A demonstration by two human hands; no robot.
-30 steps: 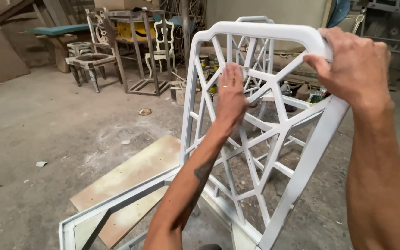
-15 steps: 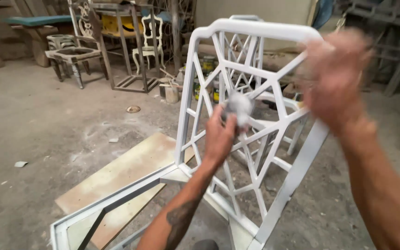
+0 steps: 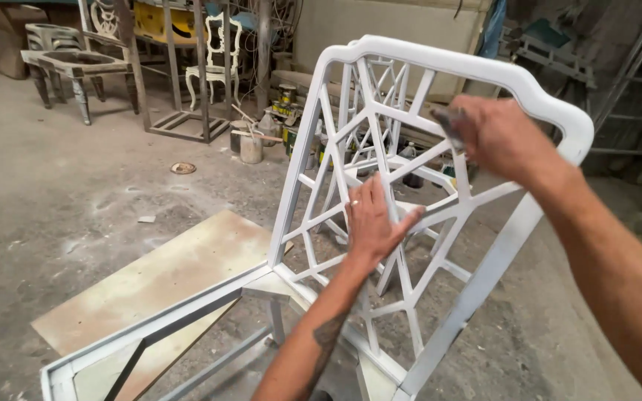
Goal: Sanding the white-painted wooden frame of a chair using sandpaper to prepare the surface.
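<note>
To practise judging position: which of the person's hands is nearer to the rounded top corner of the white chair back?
Right. The right hand is raised against the upper lattice, just below the rounded top corner of the chair back. The left hand rests on the lattice bars lower down, near the middle.

The left hand (image 3: 371,223) reaches forward on a tattooed forearm, palm turned away, fingers extended upward and thumb spread to the right, while the right hand (image 3: 501,137) comes in from the right, fingers curled in a closed grip, wrist slightly bent.
</note>
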